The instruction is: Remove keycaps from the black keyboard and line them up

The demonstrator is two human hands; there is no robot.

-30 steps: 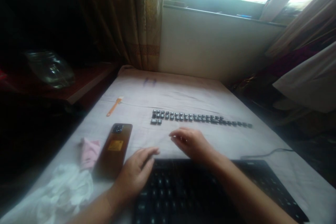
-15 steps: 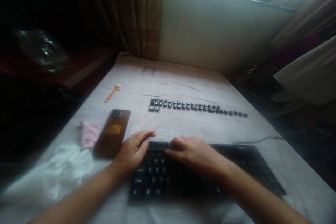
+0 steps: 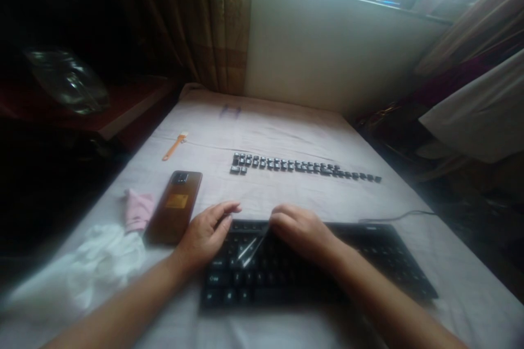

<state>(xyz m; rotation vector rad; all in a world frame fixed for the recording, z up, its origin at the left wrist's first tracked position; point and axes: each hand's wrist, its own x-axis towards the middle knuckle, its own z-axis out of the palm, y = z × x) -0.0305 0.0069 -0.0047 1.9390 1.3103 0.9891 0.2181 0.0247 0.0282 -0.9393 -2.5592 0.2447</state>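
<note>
A black keyboard [image 3: 368, 262] lies on the white-covered table in front of me. My left hand [image 3: 202, 237] rests on its upper left corner, fingers stretched out and lightly curved. My right hand [image 3: 301, 232] is closed over the top row and holds a thin shiny metal tool [image 3: 248, 251] whose tip points down-left onto the keys. Beyond the keyboard, several removed dark keycaps [image 3: 303, 166] lie in a long row on the cloth.
A brown phone [image 3: 174, 207] lies face down left of the keyboard, beside a pink cloth [image 3: 137, 210] and crumpled white tissue [image 3: 102, 262]. An orange brush [image 3: 174, 146] lies farther back. The keyboard cable [image 3: 401, 215] runs right. Curtain and wall stand behind.
The view tilted down and both hands came back from the cloth onto the keyboard. The thin metal tool now shows under my right hand, angled across the keys.
</note>
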